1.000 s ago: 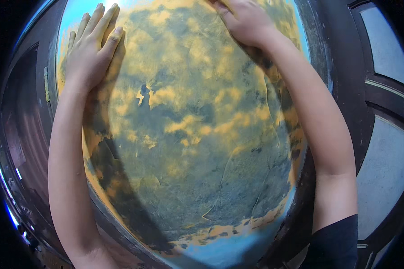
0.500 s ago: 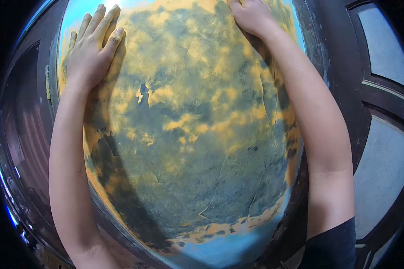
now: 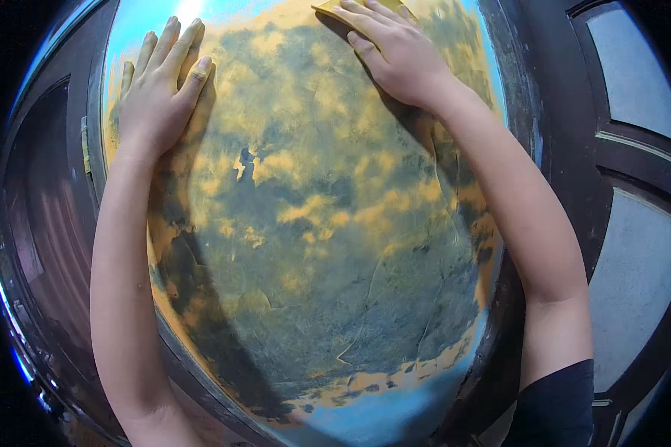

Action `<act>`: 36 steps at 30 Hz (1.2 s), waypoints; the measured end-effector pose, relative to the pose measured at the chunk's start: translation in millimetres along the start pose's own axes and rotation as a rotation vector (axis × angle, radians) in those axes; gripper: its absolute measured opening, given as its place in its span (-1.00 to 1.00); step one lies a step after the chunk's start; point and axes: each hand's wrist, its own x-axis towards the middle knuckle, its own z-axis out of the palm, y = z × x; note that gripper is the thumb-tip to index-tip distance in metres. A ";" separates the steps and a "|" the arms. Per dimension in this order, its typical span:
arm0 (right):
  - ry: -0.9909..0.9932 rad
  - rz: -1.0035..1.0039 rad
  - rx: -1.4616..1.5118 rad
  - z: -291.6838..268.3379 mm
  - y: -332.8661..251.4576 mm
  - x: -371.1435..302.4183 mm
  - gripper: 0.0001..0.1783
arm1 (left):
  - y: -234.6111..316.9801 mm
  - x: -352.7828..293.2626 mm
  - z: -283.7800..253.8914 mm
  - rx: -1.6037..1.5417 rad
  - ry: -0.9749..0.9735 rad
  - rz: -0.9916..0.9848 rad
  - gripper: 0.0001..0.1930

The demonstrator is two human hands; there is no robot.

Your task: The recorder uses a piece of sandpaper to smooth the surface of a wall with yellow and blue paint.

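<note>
My left hand (image 3: 156,97) lies flat against the upper left of a large panel (image 3: 306,261), its fingers spread and nothing held. At the panel's top, right of the middle, my right hand (image 3: 402,59) presses a yellow sheet of sandpaper (image 3: 326,12) to the surface. Parts of the sheet show past the fingers; the rest is hidden under them. Mottled grey-green and orange-yellow patches cover the panel, with fine cracks and a small chipped spot (image 3: 246,165) left of its middle.
Bright blue (image 3: 380,417) shows along the panel's lower and upper edges. A dark frame surrounds it, with a metal hinge (image 3: 86,145) at left. On the right stands a dark frame with pale panes (image 3: 634,276). My arms cast shadows on the panel.
My right hand has come down and to the left, bringing the sandpaper into view. My left hand stays flat in its place on the panel while the whole view shifts slightly.
</note>
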 end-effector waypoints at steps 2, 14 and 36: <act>0.006 -0.045 0.051 1.3 2.6 -3.4 -0.46 | 1.0 -0.2 3.6 0.031 0.003 0.010 -0.42; 0.078 -0.086 0.101 4.1 5.1 -2.2 -0.47 | -9.0 0.1 6.8 -0.007 0.014 0.048 -0.43; 0.131 -0.036 0.128 9.7 14.0 7.1 -0.49 | 0.2 -0.7 -1.7 -0.110 0.012 -0.003 -0.42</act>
